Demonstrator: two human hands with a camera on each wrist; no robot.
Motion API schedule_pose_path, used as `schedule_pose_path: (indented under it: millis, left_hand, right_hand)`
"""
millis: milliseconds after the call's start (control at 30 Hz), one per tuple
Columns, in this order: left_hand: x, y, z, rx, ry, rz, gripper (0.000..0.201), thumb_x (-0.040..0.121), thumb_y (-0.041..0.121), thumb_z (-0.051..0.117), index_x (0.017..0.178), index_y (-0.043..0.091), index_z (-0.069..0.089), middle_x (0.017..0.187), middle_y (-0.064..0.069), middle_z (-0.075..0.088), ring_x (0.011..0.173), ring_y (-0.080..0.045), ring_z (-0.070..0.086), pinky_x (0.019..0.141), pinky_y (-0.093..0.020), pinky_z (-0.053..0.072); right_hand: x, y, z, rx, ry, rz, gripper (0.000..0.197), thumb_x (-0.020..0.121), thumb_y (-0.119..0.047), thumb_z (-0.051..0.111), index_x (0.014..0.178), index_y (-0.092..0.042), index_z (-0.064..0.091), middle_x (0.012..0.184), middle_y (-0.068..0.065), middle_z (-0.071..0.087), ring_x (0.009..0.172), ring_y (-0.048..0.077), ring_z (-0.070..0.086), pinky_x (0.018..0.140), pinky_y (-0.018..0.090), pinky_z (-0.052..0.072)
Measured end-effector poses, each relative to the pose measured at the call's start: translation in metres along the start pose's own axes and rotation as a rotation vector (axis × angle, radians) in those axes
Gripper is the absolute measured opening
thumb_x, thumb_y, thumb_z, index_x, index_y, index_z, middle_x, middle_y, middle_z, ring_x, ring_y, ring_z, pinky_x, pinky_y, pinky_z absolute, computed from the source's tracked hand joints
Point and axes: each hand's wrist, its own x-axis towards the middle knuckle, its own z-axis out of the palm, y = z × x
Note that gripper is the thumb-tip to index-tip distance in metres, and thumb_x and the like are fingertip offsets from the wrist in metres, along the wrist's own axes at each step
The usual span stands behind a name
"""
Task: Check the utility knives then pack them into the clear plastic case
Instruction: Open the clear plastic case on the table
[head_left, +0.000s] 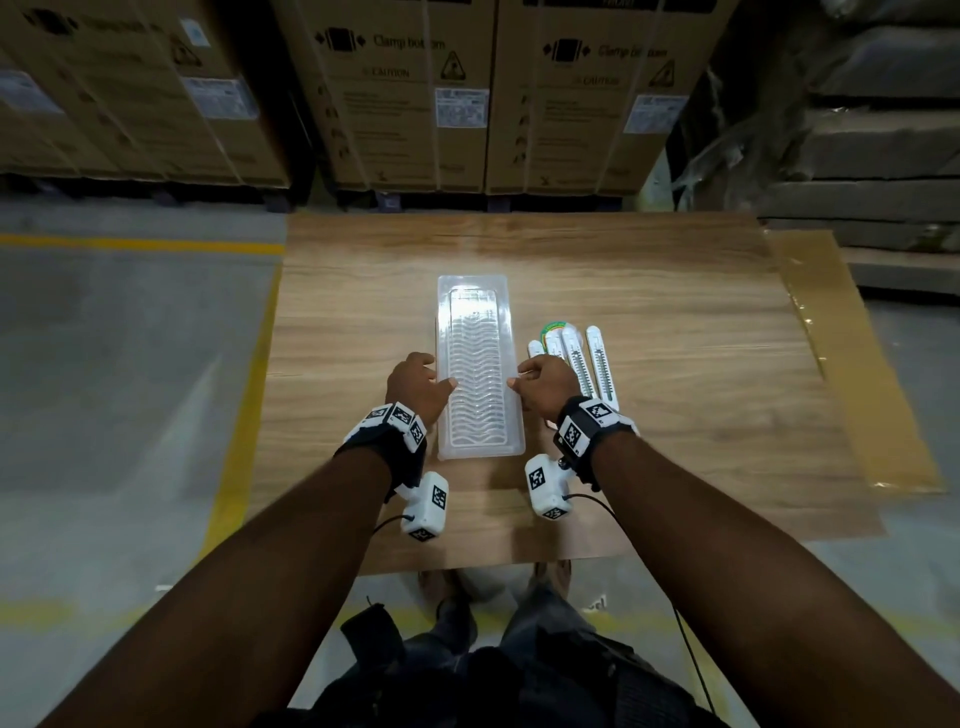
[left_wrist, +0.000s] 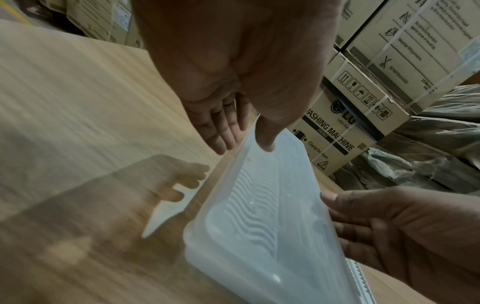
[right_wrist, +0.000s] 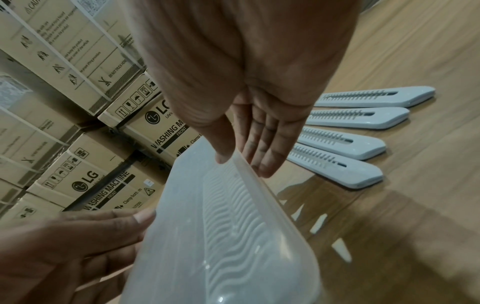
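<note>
Four white knives (head_left: 601, 366) lie fanned beside the clear case (head_left: 478, 364).

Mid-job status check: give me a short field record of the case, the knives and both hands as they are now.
case: clear plastic case lies lengthwise on the table, no knives visible inside
knives: four white utility knives side by side on the table, right of the case, none held
left: left hand pinches the case's left long rim, thumb on top
right: right hand pinches the right long rim, thumb on top
packing: not yet started
backdrop: stacked cardboard boxes
</note>
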Motion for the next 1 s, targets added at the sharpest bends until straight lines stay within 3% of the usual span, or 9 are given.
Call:
schedule_pose_path:
  millis: [133, 267, 467, 667, 800, 1000]
  left_hand:
    - [0.011, 0.007, -0.007, 0.023, -0.007, 0.001, 0.058, 0.084, 0.032, 0.072, 0.132, 0.008, 0.051, 0.126, -0.011, 0.063, 0.115, -0.026, 0.059, 0.097, -0.036, 0.048]
    - [0.018, 0.015, -0.011, 0.078, -0.015, -0.001, 0.057, 0.085, 0.033, 0.072, 0.131, 0.007, 0.052, 0.126, -0.01, 0.063, 0.119, -0.025, 0.058, 0.099, -0.032, 0.042]
    - [0.021, 0.014, -0.001, 0.058, 0.0, -0.068, 0.059, 0.075, 0.038, 0.081, 0.121, 0.01, 0.056, 0.116, -0.008, 0.067, 0.108, -0.022, 0.062, 0.084, -0.027, 0.045]
    - [0.024, 0.013, 0.005, 0.047, 0.019, -0.121, 0.059, 0.073, 0.037, 0.083, 0.116, 0.009, 0.055, 0.116, -0.009, 0.066, 0.107, -0.023, 0.062, 0.079, -0.025, 0.043]
    - [0.022, 0.015, 0.011, 0.058, 0.074, -0.122, 0.056, 0.073, 0.033, 0.083, 0.113, 0.009, 0.052, 0.114, -0.01, 0.063, 0.103, -0.025, 0.062, 0.08, -0.031, 0.048]
    - [0.019, 0.008, 0.01, 0.07, 0.065, -0.035, 0.055, 0.076, 0.036, 0.079, 0.117, 0.008, 0.054, 0.114, -0.01, 0.064, 0.105, -0.024, 0.061, 0.084, -0.03, 0.046]
  right_hand:
    - [0.007, -0.012, -0.001, 0.015, 0.018, -0.014, 0.034, 0.083, -0.026, 0.075, 0.11, -0.007, 0.066, 0.105, 0.012, 0.072, 0.101, 0.03, 0.067, 0.095, 0.042, 0.053]
    - [0.011, -0.019, -0.002, -0.024, 0.014, -0.022, 0.045, 0.085, -0.028, 0.074, 0.121, -0.004, 0.061, 0.116, 0.012, 0.067, 0.11, 0.026, 0.062, 0.096, 0.034, 0.049]
    - [0.015, -0.018, 0.006, -0.05, 0.07, 0.018, 0.045, 0.076, -0.027, 0.083, 0.111, -0.007, 0.062, 0.111, 0.01, 0.068, 0.102, 0.024, 0.064, 0.079, 0.026, 0.046]
    - [0.02, -0.024, 0.011, -0.21, 0.063, 0.024, 0.05, 0.078, -0.03, 0.08, 0.116, -0.006, 0.057, 0.122, 0.011, 0.062, 0.113, 0.028, 0.059, 0.087, 0.031, 0.047]
    - [0.02, -0.027, 0.013, -0.293, 0.099, -0.001, 0.05, 0.077, -0.03, 0.079, 0.114, -0.004, 0.057, 0.119, 0.012, 0.063, 0.109, 0.03, 0.062, 0.086, 0.034, 0.051]
    - [0.013, -0.02, 0.009, -0.16, 0.024, -0.006, 0.049, 0.085, -0.032, 0.073, 0.121, -0.005, 0.055, 0.125, 0.013, 0.061, 0.114, 0.028, 0.059, 0.09, 0.032, 0.047]
